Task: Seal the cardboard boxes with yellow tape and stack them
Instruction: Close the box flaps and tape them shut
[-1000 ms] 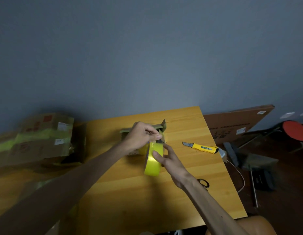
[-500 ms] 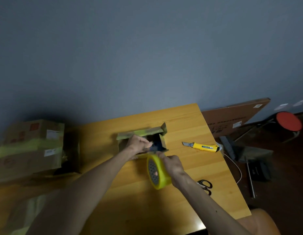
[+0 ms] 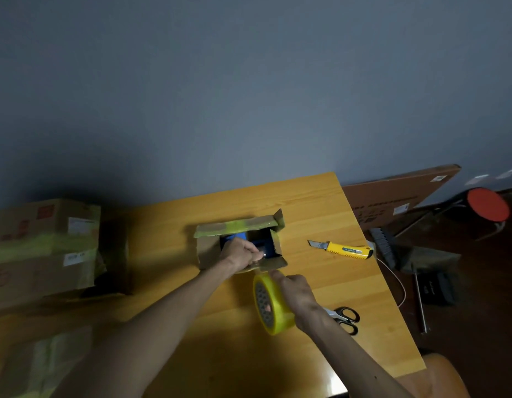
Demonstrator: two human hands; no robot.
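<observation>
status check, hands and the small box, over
Left hand pinching tape end at small cardboard box, flaps open. Right hand gripping yellow tape roll. Utility knife, scissors lie clear at right.

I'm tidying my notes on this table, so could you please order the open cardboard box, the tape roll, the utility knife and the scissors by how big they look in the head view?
1. Open cardboard box
2. Tape roll, though it is held up nearer the camera, which may flatter it
3. Utility knife
4. Scissors, partly hidden behind the right hand, so their rank against the knife is unsure
</observation>
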